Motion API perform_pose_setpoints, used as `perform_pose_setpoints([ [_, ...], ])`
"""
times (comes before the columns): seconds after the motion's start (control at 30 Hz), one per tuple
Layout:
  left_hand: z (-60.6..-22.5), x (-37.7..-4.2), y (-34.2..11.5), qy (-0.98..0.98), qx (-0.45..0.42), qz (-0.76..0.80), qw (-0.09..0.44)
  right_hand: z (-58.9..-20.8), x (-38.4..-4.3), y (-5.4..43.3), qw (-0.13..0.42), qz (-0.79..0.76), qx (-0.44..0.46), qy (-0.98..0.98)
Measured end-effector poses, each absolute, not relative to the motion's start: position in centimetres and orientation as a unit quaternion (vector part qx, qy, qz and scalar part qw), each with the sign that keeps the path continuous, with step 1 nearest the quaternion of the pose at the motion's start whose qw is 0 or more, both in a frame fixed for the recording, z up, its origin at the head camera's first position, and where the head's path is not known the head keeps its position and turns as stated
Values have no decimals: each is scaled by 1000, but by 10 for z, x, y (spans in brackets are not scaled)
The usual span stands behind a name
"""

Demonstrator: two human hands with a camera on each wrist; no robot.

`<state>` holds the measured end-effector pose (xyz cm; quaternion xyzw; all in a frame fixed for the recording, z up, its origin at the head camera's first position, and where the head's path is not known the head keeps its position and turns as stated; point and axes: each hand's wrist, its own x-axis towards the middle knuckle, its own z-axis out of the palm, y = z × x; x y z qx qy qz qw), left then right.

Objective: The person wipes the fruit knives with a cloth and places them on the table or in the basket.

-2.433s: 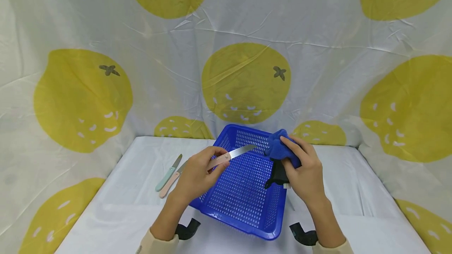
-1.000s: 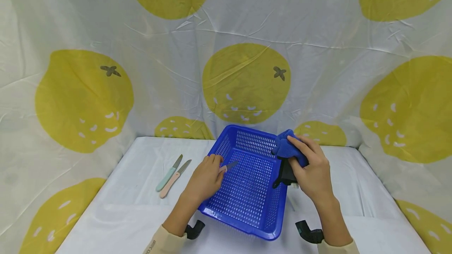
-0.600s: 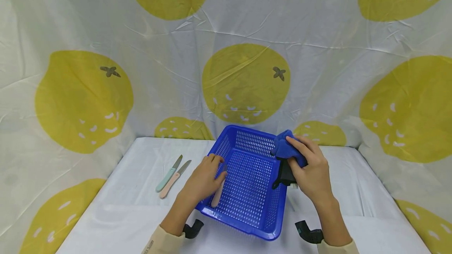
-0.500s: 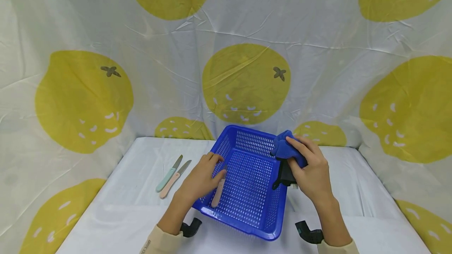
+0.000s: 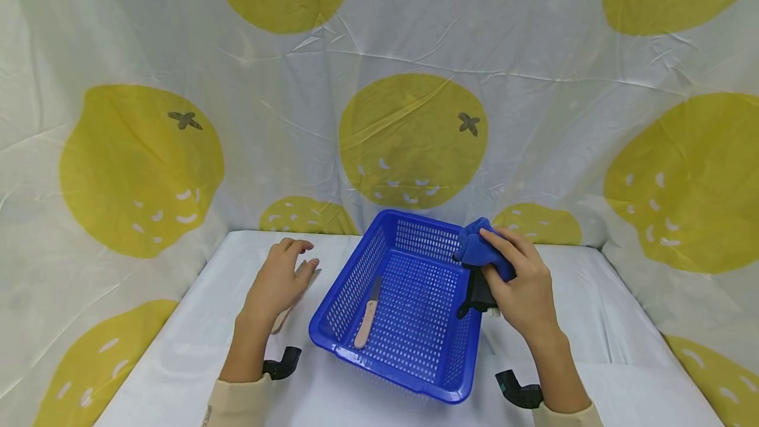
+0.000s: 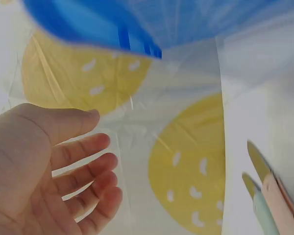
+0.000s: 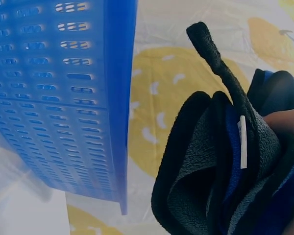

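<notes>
My left hand (image 5: 277, 282) hovers over the left of the table with nothing in it, its fingers loosely bent in the left wrist view. Below it lie a pink-handled knife (image 6: 279, 205) and a mint-handled knife (image 6: 264, 213); in the head view the hand covers most of both. Another pink-handled knife (image 5: 366, 325) lies inside the blue basket (image 5: 332, 348), near its left wall, blade pointing away. My right hand (image 5: 524, 285) grips a bunched blue and dark grey cloth (image 5: 479, 246) at the basket's right rim. A dark loop and a white tag stick out of the cloth.
The basket stands mid-table on a white tablecloth (image 5: 196, 348). Behind and at the sides hangs a pale curtain (image 5: 534, 137) printed with large yellow fruit. Black curved pieces (image 5: 283, 362) sit at both wrists.
My left hand lowered the pink-handled knife into the basket, let go of it and moved left over the two knives on the table. My right hand kept the cloth, shifting slightly right.
</notes>
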<state>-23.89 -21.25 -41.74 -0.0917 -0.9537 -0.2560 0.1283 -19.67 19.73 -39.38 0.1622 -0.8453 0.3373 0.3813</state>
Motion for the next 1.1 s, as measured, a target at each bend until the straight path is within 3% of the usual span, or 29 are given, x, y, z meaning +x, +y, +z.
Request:
perform_pose_setpoints([
  [0.27, -439, -248, -253, -969, -56, -219, 104, -396, -197, 197, 375, 334, 162, -849],
  [0.57, -465, -260, -270, -978, -2, -207, -3, -396, -197, 196, 374, 337, 162, -849],
  [0.8, -479, -263, -275, -977, 27, -207, -43, -397, -197, 195, 374, 333, 166, -850],
  [1.1, -485, -264, -275, -974, 42, -218, -38, -398, -197, 192, 370, 333, 171, -850],
])
